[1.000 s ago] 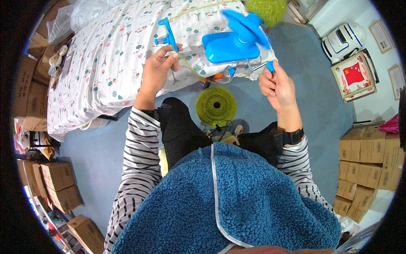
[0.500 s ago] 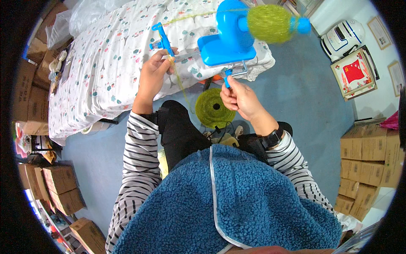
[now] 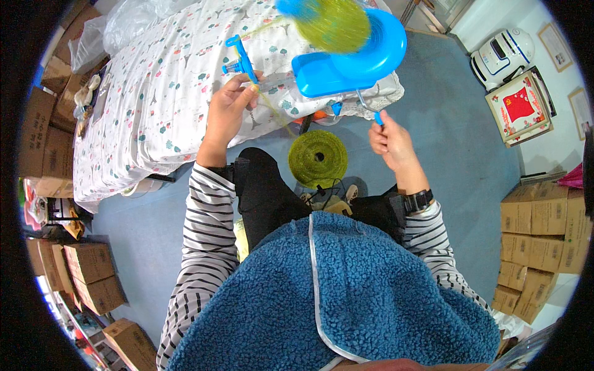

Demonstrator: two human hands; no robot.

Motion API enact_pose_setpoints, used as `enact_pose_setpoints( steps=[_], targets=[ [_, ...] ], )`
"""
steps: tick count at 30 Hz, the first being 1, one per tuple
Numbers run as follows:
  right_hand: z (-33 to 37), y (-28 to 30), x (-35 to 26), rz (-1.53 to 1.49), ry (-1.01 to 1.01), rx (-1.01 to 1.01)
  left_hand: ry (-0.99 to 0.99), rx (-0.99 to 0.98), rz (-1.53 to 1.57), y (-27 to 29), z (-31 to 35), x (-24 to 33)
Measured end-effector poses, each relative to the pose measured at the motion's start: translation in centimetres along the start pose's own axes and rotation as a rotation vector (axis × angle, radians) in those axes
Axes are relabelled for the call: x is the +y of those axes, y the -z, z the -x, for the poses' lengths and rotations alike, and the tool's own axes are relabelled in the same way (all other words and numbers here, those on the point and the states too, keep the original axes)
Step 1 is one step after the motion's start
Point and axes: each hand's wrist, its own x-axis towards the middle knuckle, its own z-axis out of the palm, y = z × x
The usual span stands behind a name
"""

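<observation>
A blue yarn winder (image 3: 322, 79) stands at the table's edge, with a blurred ball of green yarn (image 3: 334, 25) wound on its tilted spindle. My right hand (image 3: 396, 145) is closed on the blue-tipped crank handle (image 3: 378, 119), out to the right of the winder. At the base of the blue yarn guide (image 3: 243, 57), my left hand (image 3: 228, 111) pinches the yarn strand (image 3: 272, 108). That strand runs up through the guide toward the ball and down toward a round green yarn cone (image 3: 317, 159) below the table edge.
A patterned white cloth (image 3: 154, 93) covers the table, with clear plastic bags (image 3: 133, 28) at its far left. Cardboard boxes (image 3: 532, 216) are stacked at right, and more boxes (image 3: 90, 266) at left. A white robot-shaped appliance (image 3: 502, 57) stands at the far right.
My right hand has swung the crank outward to the right. The yarn ball has turned from the winder's right side to its upper left. My left hand stays nearly in place.
</observation>
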Motion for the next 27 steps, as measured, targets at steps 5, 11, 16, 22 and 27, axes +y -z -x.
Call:
enact_pose_setpoints(
  steps=[5, 11, 16, 22, 27],
  targets=[
    [1.1, -1.1, -3.8, -0.071, 0.068, -0.004, 0.002, -0.005, -0.038, 0.3, 0.0, -0.2],
    [1.9, -5.5, -5.3, -0.061, 0.113, -0.186, 0.021, 0.022, -0.049, 0.3, -0.1, -0.6],
    [1.5, -8.3, -3.3, -0.032, 0.078, -0.301, 0.01, 0.0, -0.057, 0.2, 0.0, -0.3],
    [0.2, -8.5, 0.4, -0.001, -0.03, -0.385, 0.033, 0.002, -0.092, 0.2, 0.1, 0.0],
    [-0.5, -5.5, 2.9, -0.116, -0.105, -0.38, 0.006, -0.008, -0.034, 0.1, 0.0, -0.1]
  ],
)
